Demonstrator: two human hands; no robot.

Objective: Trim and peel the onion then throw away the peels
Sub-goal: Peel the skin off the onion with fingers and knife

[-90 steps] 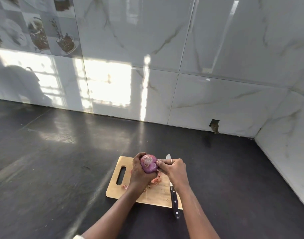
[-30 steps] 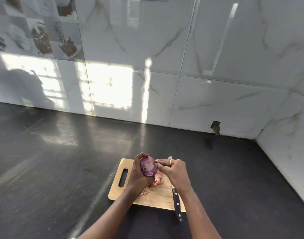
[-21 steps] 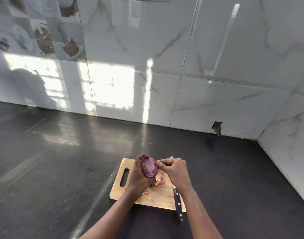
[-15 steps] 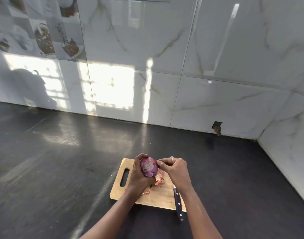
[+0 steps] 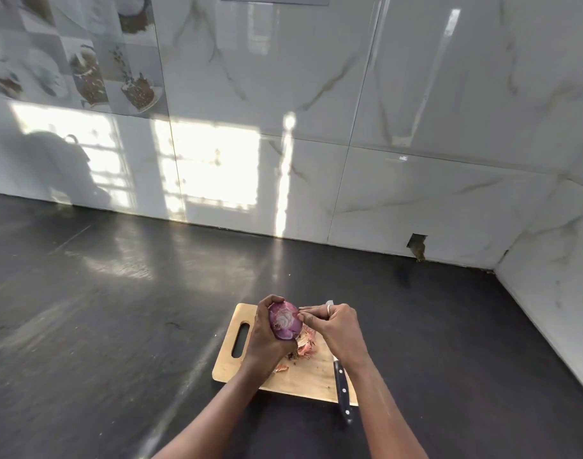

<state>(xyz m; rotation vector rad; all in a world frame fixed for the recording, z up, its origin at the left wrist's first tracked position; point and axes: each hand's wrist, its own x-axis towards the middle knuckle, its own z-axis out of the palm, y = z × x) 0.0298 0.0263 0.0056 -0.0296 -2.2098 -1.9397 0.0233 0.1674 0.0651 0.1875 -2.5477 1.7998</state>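
The round purple onion (image 5: 284,321) is showing a cut, white-ringed end; the left hand (image 5: 262,339) is gripping it, the right hand (image 5: 336,326) pinching its edge.

you have one onion (image 5: 285,321), one cutting board (image 5: 303,382), one knife (image 5: 343,389) along its right side, one heap of peels (image 5: 305,347) plus one loose scrap (image 5: 281,369) nearer you, one ring (image 5: 329,309), and two hands: left hand (image 5: 265,339), right hand (image 5: 336,326).
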